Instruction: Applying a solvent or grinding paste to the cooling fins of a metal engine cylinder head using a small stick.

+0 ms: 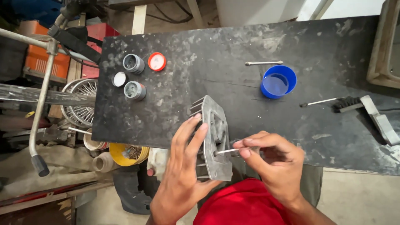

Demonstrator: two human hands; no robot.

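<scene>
A grey finned metal engine part (213, 137) stands on edge at the near side of a black, dusty workbench (233, 50). My left hand (183, 166) grips its finned side and steadies it. My right hand (271, 158) pinches a thin metal rod (227, 151), whose tip touches a hole in the part's flat face. Both hands are close together over the bench's front edge, above my red shirt.
A blue cup (278, 81) sits mid-bench, a thin metal tool (263, 63) beyond it. A wire brush (333, 102) and a grey scraper (379, 118) lie right. Two open grey tins (134, 77), a red lid (157, 61) and a white lid (119, 79) sit left. Clutter crowds the floor at left.
</scene>
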